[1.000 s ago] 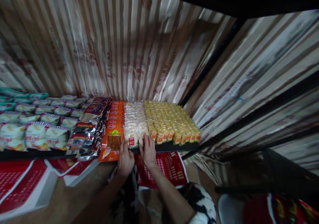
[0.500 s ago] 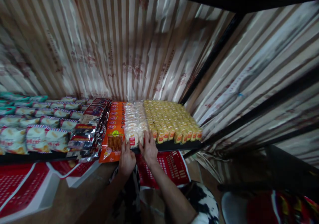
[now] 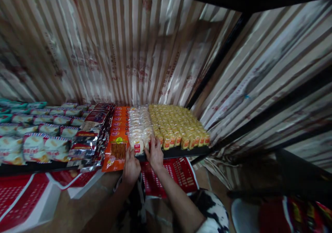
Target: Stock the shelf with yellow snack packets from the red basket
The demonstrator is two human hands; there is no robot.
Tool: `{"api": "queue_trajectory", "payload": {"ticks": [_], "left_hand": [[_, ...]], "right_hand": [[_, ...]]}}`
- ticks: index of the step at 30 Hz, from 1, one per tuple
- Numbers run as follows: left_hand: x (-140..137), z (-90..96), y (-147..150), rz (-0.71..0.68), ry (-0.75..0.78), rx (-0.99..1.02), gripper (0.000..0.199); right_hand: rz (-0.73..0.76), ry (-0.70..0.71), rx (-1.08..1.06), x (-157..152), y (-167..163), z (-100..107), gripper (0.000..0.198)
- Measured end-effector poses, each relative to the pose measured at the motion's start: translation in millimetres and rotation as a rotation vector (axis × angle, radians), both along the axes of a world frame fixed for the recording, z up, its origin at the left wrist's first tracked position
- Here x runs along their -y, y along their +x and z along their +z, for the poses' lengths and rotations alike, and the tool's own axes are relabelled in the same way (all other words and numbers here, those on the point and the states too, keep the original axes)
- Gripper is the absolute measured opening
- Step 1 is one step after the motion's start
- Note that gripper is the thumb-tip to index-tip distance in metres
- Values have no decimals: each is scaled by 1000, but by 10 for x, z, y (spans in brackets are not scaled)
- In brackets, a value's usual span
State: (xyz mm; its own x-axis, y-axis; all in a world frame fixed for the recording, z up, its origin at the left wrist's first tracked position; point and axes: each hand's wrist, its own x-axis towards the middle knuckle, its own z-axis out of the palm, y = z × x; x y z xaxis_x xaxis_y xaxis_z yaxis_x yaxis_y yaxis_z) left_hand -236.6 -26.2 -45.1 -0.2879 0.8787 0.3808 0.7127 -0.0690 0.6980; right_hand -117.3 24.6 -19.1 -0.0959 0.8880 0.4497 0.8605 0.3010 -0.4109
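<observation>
Two rows of white snack packets point(image 3: 137, 132) in clear wrap stand on the shelf, the front left one with a red label. My left hand point(image 3: 131, 167) touches the lower left of that labelled packet, fingertips resting on its edge, the thumb apart. At the front of the right-hand row, my right hand point(image 3: 155, 157) has its thumb and fingers around a white packet, which they partly cover. Left of the packets lies an orange snack bag point(image 3: 116, 157) with sticks pictured on it. To the right stand many yellow wrapped snacks point(image 3: 178, 126) in rows.
Dark red foil bags point(image 3: 85, 136) and white puffed bags point(image 3: 33, 146) fill the shelf farther left. Red baskets point(image 3: 178, 177) stand below the shelf. A black metal post point(image 3: 220, 60) rises before a striped sheet wall point(image 3: 124, 46). At lower right is another red container point(image 3: 272, 215).
The camera view has shifted slightly, so the left part of the shelf appears a little lower. Both hands stay at the white packets, with hardly any movement.
</observation>
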Motion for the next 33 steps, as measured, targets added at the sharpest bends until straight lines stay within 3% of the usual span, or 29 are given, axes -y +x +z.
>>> {"api": "queue_trajectory", "payload": {"ticks": [7,15,21,24,29,33], "left_hand": [[-6,8,24,19,5,7,45],[-32,-16,21,18,-2,47,44],[-53,-60,8,5,4,115,44],[-27,-59,6,17,18,176,41],[-82,112,-129,143,99,392,29],[-385,345,-362,154,87,648,37]], "right_hand": [[32,-4,-59,-80,33,-109,62],[9,122,8,-8,46,-75,58],[230,220,246,60,-66,44,43],[250,210,263,51,-120,44,41],[229,224,271,23,-104,10,39],[201,251,251,22,-99,-20,37]]}}
